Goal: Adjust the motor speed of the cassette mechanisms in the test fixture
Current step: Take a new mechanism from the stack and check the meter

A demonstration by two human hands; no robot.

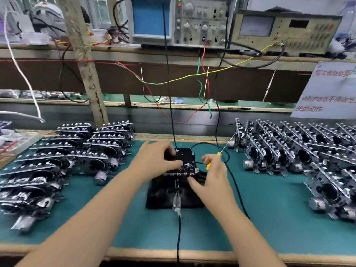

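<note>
A black test fixture [169, 197] sits in the middle of the green mat, with a cassette mechanism [185, 160] seated on its far half. My left hand [158, 160] grips the mechanism's left side, fingers curled over its top and thumb near the front keys. My right hand [212, 176] holds a small yellow-handled screwdriver [218, 154] whose thin shaft points up and right, away from the fixture; the thumb reaches toward the mechanism's front right corner. A probe [176, 201] lies on the fixture's near half with its black cable running toward me.
Several stacked cassette mechanisms [73, 158] fill the mat's left side and several more [300, 151] stand in rows on the right. An oscilloscope [181, 20] and a meter [285, 29] stand on the shelf behind, with wires [200, 89] hanging down. A printed notice [327, 89] leans far right.
</note>
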